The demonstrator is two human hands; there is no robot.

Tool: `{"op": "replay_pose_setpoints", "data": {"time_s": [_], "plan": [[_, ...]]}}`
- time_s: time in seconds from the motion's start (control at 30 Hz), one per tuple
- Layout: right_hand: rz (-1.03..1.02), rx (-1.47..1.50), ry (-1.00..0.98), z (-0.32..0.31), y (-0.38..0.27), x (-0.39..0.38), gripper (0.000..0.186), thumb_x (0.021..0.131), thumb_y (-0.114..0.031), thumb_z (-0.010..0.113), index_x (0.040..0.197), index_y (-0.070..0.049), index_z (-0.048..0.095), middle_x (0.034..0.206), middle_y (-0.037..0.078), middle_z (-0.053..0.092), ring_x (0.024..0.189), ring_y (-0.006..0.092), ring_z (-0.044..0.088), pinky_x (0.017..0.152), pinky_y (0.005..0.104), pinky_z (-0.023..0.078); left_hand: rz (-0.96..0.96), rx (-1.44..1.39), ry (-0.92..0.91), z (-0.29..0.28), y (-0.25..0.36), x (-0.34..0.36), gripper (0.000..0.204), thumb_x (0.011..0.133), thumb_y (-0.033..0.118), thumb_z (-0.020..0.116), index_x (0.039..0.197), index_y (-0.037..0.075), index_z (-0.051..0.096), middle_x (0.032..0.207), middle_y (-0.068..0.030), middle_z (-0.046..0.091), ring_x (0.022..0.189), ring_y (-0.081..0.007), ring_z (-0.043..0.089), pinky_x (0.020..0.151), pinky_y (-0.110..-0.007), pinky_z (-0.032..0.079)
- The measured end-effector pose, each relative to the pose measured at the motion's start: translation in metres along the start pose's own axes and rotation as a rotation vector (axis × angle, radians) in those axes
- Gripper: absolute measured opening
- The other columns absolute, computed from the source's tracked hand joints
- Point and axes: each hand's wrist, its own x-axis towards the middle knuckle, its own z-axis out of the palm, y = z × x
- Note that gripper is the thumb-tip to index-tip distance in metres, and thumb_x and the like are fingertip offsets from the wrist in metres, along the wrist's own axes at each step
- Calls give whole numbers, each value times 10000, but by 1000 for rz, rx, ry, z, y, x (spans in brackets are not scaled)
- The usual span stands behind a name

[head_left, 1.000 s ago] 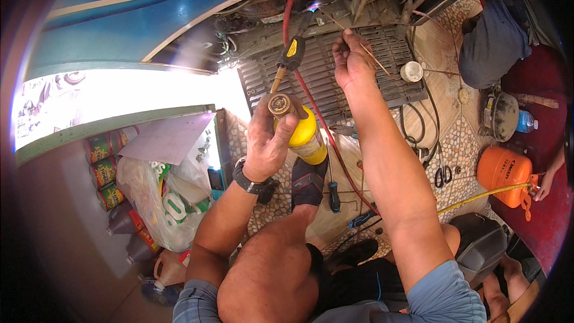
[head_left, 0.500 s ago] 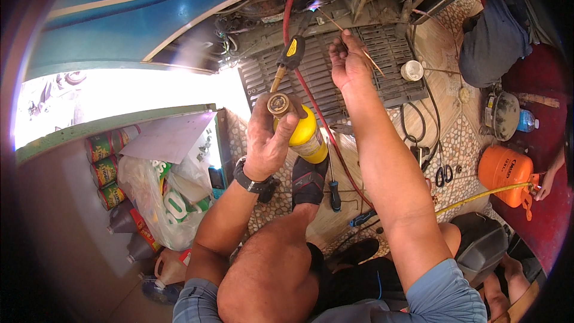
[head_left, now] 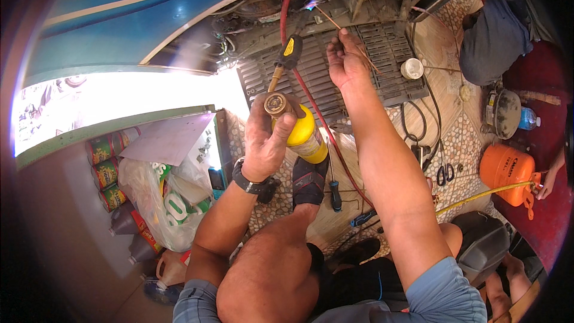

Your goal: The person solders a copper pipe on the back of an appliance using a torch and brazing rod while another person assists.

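My left hand (head_left: pixel 267 137) is wrapped round a gas torch with a yellow canister (head_left: pixel 307 136), its brass fitting (head_left: pixel 277 104) showing above my fingers. From there the torch's black-and-yellow body (head_left: pixel 289 51) points away from me toward the vehicle. A bright bluish flame (head_left: pixel 310 5) burns in the opening under the blue body panel. My right hand (head_left: pixel 348 60) pinches a thin brazing rod (head_left: pixel 328 18), whose far tip is at the flame. The rod's other end sticks out past my fingers. Dark metal parts (head_left: pixel 263 9) crowd the opening around the flame.
A red hose (head_left: pixel 317 110) runs beside the torch. Scissors (head_left: pixel 445 174), a screwdriver (head_left: pixel 335 196) and a white cup (head_left: pixel 412 68) lie on the floor. At right, another person's hand (head_left: pixel 545 186) is by an orange gas cylinder (head_left: pixel 507 171). Bottles and cans (head_left: pixel 111 196) stand left.
The view has shifted slightly. Both hands keep their holds, the rod's tip stays at the flame, and the rod's near end sits a little differently by my right fingers.
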Motion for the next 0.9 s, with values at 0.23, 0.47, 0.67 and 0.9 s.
{"op": "replay_pose_setpoints", "data": {"time_s": [0.23, 0.47, 0.67, 0.9], "plan": [[26, 78, 2, -2, 5, 2, 162, 887, -73, 767, 961, -107, 626, 888, 12, 646, 792, 130, 561, 776, 290, 509, 26, 22, -22, -2, -2, 1, 371, 1005, 321, 639, 1174, 16, 511, 1045, -88, 639, 963, -168, 606, 901, -332, 481], [39, 113, -6, -8, 8, 6, 143, 885, -70, 767, 950, -99, 643, 892, 14, 649, 805, 134, 561, 793, 289, 505, 29, 55, -28, -2, 0, 2, 392, 1004, 350, 635, 1173, 20, 508, 1035, -92, 640, 958, -173, 605, 893, -336, 481], [31, 117, -53, -11, 10, 9, 132, 892, -81, 762, 957, -93, 649, 885, 11, 647, 799, 131, 559, 789, 288, 508, 27, 57, -21, -1, 1, 2, 391, 1003, 350, 636, 1175, 23, 508, 1031, -92, 640, 957, -174, 608, 890, -338, 483], [44, 132, -53, -10, 12, 9, 153, 875, -89, 783, 953, -95, 651, 873, 8, 649, 793, 134, 565, 790, 295, 511, 25, 53, -18, -1, 0, 1, 382, 1001, 342, 642, 1167, 22, 515, 1035, -89, 639, 957, -171, 609, 889, -333, 483]]}}
